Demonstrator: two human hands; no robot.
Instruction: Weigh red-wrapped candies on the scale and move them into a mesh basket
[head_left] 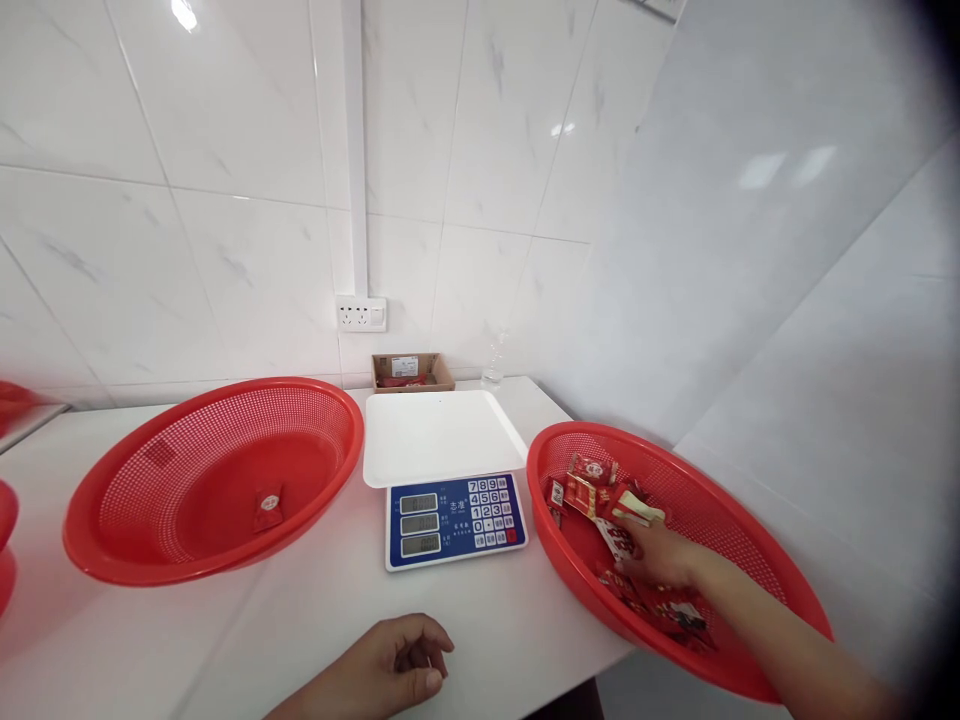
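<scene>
Small red-and-white foil sachets lie piled in the round red perforated plastic basket on the right, which overhangs the table's right edge. Right hand is down inside that basket on the heap, palm down, fingers bent & closed around one or two sachets w/ white-green edges poking out past the fingertips toward the back. More sachets sit under and in front of the wrist, near the basket's front rim.

Left hand rests on the white table top near the front edge, loosely curled, fingers tucked under, thumb in front; holds nothing.

Just left of the right basket, btw the two baskets: white-and-blue electronic scale w/ keypad & three small displays facing the person; digits too small to read. Its white rectangular weighing tray is bare.

Left of the scale, a larger round red perforated plastic basket w/ a single red sachet lying on its bottom, right of centre.

Behind the scale, against the white tiled wall: small brown cardboard box w/ some red items inside. White wall socket above it. Clear plastic bottle stands just right of the box, near the corner.
</scene>
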